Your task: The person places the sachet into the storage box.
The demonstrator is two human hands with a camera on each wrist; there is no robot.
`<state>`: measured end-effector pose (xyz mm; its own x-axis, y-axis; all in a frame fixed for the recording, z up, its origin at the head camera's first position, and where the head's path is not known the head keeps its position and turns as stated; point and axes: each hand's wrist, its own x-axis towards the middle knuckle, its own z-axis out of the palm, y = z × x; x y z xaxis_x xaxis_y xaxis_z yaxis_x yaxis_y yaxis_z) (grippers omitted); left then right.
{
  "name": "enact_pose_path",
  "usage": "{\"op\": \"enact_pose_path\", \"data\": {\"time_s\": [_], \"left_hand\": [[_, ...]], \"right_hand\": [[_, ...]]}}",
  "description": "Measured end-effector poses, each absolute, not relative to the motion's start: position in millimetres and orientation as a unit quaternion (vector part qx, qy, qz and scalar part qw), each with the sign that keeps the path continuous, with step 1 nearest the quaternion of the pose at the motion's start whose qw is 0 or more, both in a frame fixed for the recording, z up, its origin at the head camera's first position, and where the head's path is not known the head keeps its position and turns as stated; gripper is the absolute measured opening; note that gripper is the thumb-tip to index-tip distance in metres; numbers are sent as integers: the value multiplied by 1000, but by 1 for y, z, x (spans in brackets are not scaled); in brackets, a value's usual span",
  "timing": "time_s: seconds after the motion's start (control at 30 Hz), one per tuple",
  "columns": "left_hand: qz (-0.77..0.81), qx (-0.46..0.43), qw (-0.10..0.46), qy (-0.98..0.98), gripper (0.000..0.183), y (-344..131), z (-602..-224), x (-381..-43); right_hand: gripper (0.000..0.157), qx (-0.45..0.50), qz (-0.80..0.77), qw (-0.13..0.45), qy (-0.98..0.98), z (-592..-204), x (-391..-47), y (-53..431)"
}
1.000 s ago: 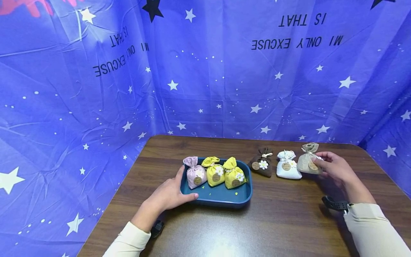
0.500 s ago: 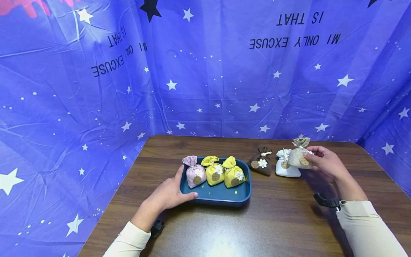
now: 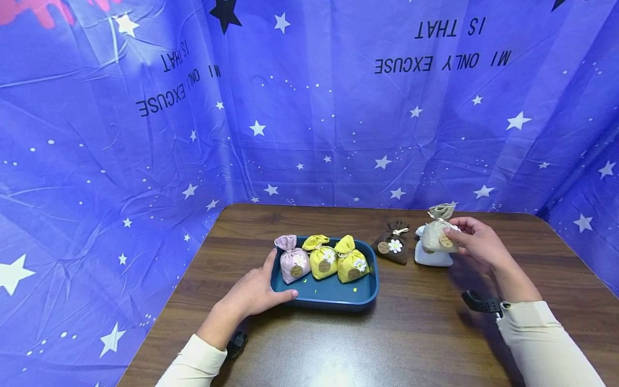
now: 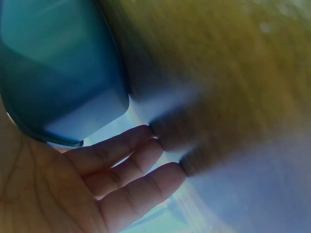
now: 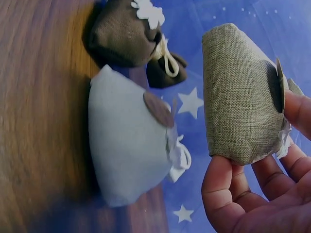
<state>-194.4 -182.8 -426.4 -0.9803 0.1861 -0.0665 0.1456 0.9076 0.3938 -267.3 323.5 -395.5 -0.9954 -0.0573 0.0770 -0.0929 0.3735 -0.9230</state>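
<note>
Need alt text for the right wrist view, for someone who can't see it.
A person's right-hand grip holds a beige cloth pouch between thumb and fingers, at the frame's right. Left of it in the frame, a white pouch and a brown pouch rest on a wooden table, with a blue star-printed cloth behind.

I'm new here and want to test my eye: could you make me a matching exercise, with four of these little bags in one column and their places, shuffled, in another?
Bags
1. beige bag
2. white bag
3. pale pink bag
4. brown bag

Places
A. inside the blue tray, at the left end of the row
B. on the table, right beside the tray's right end
C. held in the right hand
D. on the table, partly hidden behind another bag in the head view

Right pairs: 1-C, 2-D, 3-A, 4-B
</note>
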Motion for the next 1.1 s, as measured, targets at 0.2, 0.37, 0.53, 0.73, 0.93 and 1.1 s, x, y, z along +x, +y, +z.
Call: {"op": "enact_pose_path", "data": {"time_s": [0.2,0.37,0.53,0.73,0.93,1.1], "left_hand": [[197,88,46,975,119,-183,-426,-194],[196,86,48,976,119,-183,-426,-194],[196,85,48,976,119,-183,-426,-193],[196,84,49,976,120,-183,-426,-192],[201,85,48,975,119,-183,-425,-192],[197,84,48,976,119,-183,-426,-192]], "right_hand": [[15,62,568,16,-820,-388,-263,312],[15,63,572,14,-818,-384,-260,303],[15,76,590,16,-804,-382,-256,294],[16,84,610,17,-788,-382,-254,279],[31,78,597,11,-798,-380,-251,264],[33,85,601,14,-795,-379,-247,249]]}}
